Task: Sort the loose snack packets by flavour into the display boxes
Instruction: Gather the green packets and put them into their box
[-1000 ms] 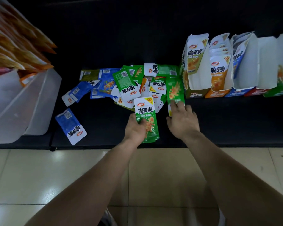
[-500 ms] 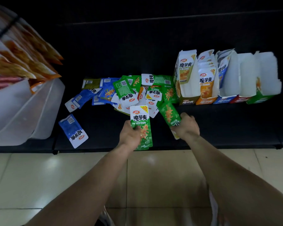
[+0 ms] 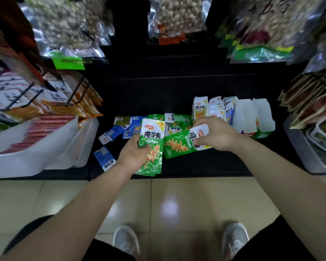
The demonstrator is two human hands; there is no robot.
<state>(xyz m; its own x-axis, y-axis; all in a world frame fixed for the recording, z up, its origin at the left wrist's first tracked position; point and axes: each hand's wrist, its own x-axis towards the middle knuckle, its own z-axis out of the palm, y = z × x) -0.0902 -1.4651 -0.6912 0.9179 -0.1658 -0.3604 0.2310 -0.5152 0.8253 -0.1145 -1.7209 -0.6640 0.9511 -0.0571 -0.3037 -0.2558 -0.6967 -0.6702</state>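
My left hand (image 3: 134, 155) grips a small stack of green snack packets (image 3: 152, 147), held upright above the shelf's front edge. My right hand (image 3: 217, 134) pinches the white end of another green packet (image 3: 179, 145), which lies sideways in the air just right of the stack. Behind both hands a pile of loose green and blue packets (image 3: 137, 125) lies on the black shelf (image 3: 205, 162). A lone blue packet (image 3: 104, 160) lies at the front left. A row of open display boxes (image 3: 245, 115) stands at the back right; the left ones hold packets.
White bins (image 3: 45, 149) with red and orange goods stand on the left. More trays of packets (image 3: 320, 147) sit on the right. Large bags hang on the shelves above. Beige floor tiles and my two shoes (image 3: 126, 242) are below.
My right hand lifted a green packet out of the pile and brought it beside the stack in my left hand. Both hands rose; the camera tilted up and back, showing the upper shelves.
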